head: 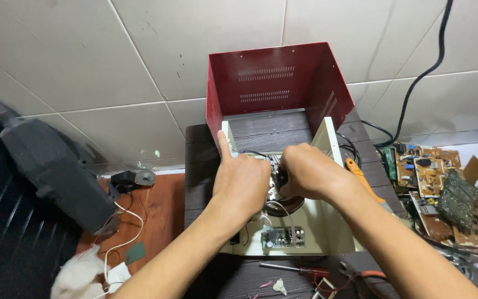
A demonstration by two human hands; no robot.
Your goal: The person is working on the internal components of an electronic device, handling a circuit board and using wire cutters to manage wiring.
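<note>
Cream chassis (327,232) open, w/ green board (283,237), wires.

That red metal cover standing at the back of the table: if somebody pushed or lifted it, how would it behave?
The red metal cover is probably stiff, being folded sheet with vent slots. It looks hollow, so likely light for its size. It stands on its edges behind the cream chassis where the left hand and right hand are busy, so a push might slide or tip it.
</note>
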